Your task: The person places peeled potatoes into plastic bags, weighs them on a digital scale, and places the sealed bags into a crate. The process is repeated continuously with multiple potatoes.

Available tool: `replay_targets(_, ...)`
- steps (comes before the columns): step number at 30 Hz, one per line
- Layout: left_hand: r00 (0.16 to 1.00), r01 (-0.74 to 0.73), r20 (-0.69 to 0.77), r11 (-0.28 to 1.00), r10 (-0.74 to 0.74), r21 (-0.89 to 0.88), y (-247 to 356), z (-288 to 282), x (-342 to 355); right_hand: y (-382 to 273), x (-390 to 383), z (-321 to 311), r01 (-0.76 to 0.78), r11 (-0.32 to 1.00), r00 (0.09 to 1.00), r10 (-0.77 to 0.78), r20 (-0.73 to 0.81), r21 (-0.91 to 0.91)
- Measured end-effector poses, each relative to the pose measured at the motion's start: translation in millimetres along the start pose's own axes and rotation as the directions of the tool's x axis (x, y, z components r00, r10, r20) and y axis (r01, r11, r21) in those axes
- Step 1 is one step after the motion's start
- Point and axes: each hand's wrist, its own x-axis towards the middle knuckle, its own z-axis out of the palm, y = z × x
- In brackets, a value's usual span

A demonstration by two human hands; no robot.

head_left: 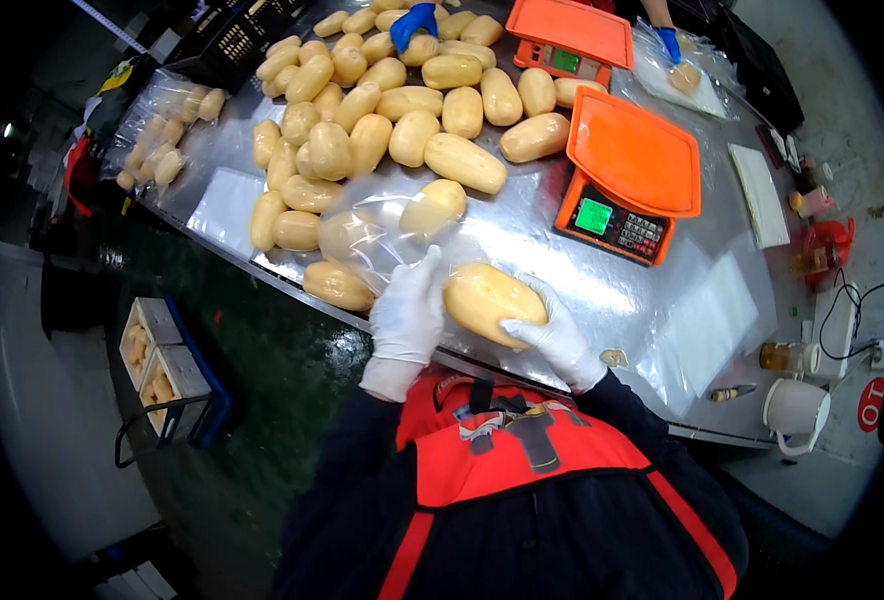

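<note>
A fat, pale tan lotus root section (492,302) is in my right hand (560,340), its gloved fingers and thumb wrapped round one end. On the other side of it, my left hand (404,322), also in a white glove, is closed on a clear plastic bag (387,205). The bag spreads away over the pile, with root sections visible through or beneath it. Close to my left hand a loose root section (338,286) lies at the table's near edge. Many more root sections (464,163) are heaped on the metal table (522,215).
An orange scale (634,150) stands to the right, a second orange scale (572,35) behind it. Flat clear bags (707,325), a knife (732,393) and a white jug (795,412) lie right. Another person's blue-gloved hand (414,25) reaches into the pile. Foam boxes (177,375) stand left.
</note>
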Motion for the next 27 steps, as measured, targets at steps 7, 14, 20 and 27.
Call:
replay_targets(7,0.999,-0.025,0.034,0.987,0.02,0.158,54.6,35.7,-2.5,18.8,2.6,9.3,0.265,0.652,0.876,-0.47,-0.105,-0.711)
replay_targets(14,0.981,0.041,0.182,0.991,-0.063,0.125,74.0,60.0,-18.2,31.4,8.5,-29.6,0.017,0.974,0.984,0.023,-0.175,0.226)
replay_targets(20,0.981,-0.161,0.142,0.963,0.132,0.214,79.7,77.5,12.8,38.5,-7.6,-13.8,0.348,0.451,0.824,-0.565,0.039,-0.822)
replay_targets(27,0.977,-0.132,0.196,0.955,0.081,0.265,81.5,79.0,-22.0,32.3,12.2,-50.1,0.141,0.949,0.931,-0.224,-0.289,-0.281)
